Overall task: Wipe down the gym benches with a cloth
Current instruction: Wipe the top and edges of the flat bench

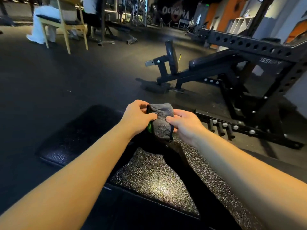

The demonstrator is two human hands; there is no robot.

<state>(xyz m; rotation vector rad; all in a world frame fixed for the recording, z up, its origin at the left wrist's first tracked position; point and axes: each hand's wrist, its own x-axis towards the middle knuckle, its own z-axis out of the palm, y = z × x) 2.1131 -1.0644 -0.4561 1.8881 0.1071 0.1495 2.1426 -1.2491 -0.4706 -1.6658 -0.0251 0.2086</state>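
Observation:
A grey cloth with a green patch on its underside is bunched up between both hands above a black textured bench pad in the lower middle. My left hand grips the cloth's left side with thumb and curled fingers. My right hand pinches its right side, thumb on top. A second black pad of the same bench lies further left, beyond a gap.
A black adjustable bench stands at a power rack to the right. Weight pegs stick out along the rack's base. A wooden chair and a person in white are far left. Dark rubber floor lies between.

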